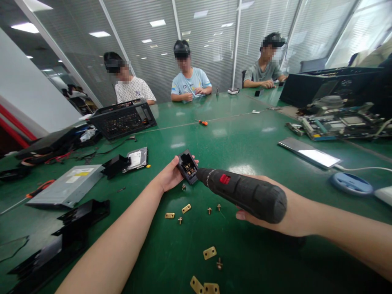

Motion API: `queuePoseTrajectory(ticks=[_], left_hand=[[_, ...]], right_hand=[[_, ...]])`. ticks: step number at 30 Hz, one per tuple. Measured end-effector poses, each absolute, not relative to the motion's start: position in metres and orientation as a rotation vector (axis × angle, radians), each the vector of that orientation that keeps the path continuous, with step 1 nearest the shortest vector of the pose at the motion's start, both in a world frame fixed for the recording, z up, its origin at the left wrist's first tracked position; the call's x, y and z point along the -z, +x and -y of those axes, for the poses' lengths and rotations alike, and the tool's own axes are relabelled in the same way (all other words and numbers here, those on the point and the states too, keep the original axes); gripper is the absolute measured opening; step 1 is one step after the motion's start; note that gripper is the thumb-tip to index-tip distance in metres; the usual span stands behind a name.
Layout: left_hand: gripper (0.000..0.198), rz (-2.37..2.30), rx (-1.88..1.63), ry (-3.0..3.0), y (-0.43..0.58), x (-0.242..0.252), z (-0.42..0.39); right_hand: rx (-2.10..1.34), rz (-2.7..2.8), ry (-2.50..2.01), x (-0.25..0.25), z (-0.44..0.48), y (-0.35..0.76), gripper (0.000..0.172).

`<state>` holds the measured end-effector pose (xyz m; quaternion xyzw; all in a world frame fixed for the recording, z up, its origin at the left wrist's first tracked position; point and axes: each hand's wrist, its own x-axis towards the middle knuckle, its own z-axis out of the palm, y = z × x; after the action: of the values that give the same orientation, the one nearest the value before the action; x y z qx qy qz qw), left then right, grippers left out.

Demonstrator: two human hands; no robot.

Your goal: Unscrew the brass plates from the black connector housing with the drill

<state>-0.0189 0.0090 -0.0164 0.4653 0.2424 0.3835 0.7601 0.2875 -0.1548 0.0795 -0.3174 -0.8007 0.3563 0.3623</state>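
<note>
Black rectangular open-topped box point(192, 179) and black-and-red power drill point(245, 192), one in each hand.
Gold-coloured two-holed metal plates point(210, 253) lie toward the green tabletop's point(171, 261) near edge. The right hand point(290, 220) is wrapped around the drill, fingers mostly hidden; the left hand point(170, 175), fingers partly curled, grips the box mid-tabletop, beside the drill's front end. An orange-and-black screwdriver point(203, 122) lies farther off.

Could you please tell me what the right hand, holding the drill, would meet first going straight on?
Probably the small black box in the left hand: the drill in the right hand points toward its lower right edge, though exact depth is unclear.
</note>
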Motion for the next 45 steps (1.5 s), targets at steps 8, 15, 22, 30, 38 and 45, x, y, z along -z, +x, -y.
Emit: queuePoseTrajectory(ticks=[8,15,22,30,38,45], left_hand=[[0.071,-0.539,-0.845,0.992,-0.0181,0.0154,-0.0084],[0.072,-0.543,-0.850,1.000,-0.0181,0.0146,-0.0075],[0.073,-0.536,-0.851,1.003,-0.0179,0.0171,-0.0085],[0.073,-0.534,-0.842,0.996,-0.0195,0.0187,-0.0102],[0.072,-0.525,-0.847,0.997,-0.0188,0.0183,-0.0092],[0.072,-0.519,-0.841,1.001,-0.0181,0.0168,-0.0085]], right_hand=[[-0.913,2.072,-0.826,-0.0793,0.1541,0.2875,0.031],[-0.865,2.087,-0.865,-0.0820,0.1544,0.2874,0.028],[-0.871,2.116,-0.865,-0.0819,0.1561,0.2857,0.024],[-0.884,2.101,-0.849,-0.0842,0.1557,0.2859,0.028],[-0.884,2.109,-0.882,-0.0865,0.1561,0.2859,0.028],[-0.891,2.128,-0.880,-0.0868,0.1542,0.2871,0.027]])
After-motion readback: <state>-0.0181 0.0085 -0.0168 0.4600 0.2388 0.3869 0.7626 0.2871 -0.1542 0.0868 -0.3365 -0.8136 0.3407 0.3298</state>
